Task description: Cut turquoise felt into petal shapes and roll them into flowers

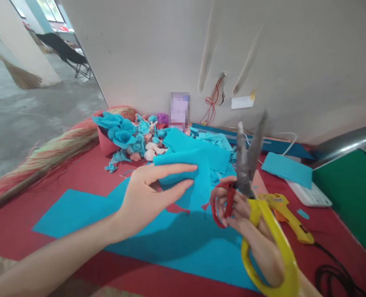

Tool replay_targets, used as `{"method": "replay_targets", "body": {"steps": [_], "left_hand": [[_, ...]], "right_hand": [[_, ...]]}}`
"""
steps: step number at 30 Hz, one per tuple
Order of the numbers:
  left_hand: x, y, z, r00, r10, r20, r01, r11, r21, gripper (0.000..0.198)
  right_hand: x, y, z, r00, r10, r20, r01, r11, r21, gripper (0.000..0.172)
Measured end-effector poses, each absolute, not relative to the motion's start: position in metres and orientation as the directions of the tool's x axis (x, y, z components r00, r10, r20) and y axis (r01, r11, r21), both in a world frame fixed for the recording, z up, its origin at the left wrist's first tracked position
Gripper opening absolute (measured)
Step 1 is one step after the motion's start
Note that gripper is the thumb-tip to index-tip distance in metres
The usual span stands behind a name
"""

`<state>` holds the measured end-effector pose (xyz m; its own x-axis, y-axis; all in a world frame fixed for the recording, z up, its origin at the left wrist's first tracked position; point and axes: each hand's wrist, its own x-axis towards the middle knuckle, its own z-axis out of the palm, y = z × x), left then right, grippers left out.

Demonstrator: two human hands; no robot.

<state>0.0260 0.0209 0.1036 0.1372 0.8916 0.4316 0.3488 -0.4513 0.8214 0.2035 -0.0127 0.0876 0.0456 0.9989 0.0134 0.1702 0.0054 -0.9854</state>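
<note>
Beside seemingly finished flowers (pixel 138 143), above sheets (pixel 183 255) apparently uncut, has right fingers (pixel 241 207) curled round scissors (pixel 245 177), left fingers (pixel 175 169) slightly parted at blue paper (pixel 203 156), hold unclear.

Looks like smooth, matt paper in the blue sheets (pixel 214 154) and likewise in the flowers (pixel 121 134). Shows bare grey metal on the blades of the scissors (pixel 246 179), glossy plastic on their handles (pixel 284 251). Appears as hard yellow plastic on the glue gun (pixel 293 220), shiny metal on the cylinder (pixel 353 141). Turns rough and fibrous in the straw bundle (pixel 53 154), matt on the desk (pixel 90 173).
</note>
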Motion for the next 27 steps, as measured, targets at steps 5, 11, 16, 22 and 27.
{"method": "replay_targets", "body": {"steps": [5,11,16,22,27], "left_hand": [[0.021,0.023,0.108,0.012,0.879,0.477,0.435,-0.434,0.789,0.017],[0.021,0.025,0.108,0.006,0.87,0.493,0.457,-0.441,0.772,0.024],[0.022,0.025,0.109,0.005,0.868,0.496,0.444,-0.446,0.777,0.022],[0.024,0.025,0.108,0.006,0.867,0.498,0.43,-0.452,0.782,0.022],[0.025,0.024,0.106,0.011,0.874,0.485,0.416,-0.445,0.793,0.024]], "right_hand": [[0.192,-0.014,0.067,0.023,1.0,-0.008,0.148,-0.012,-0.989,0.023],[0.188,-0.017,0.057,-0.006,0.999,-0.031,0.19,-0.029,-0.981,0.022],[0.184,-0.015,0.062,-0.026,0.997,-0.071,0.224,-0.064,-0.972,0.016],[0.189,-0.014,0.053,-0.061,0.997,-0.046,0.25,-0.029,-0.968,0.016],[0.191,-0.017,0.042,-0.078,0.997,-0.018,0.348,0.01,-0.938,0.02]]}}
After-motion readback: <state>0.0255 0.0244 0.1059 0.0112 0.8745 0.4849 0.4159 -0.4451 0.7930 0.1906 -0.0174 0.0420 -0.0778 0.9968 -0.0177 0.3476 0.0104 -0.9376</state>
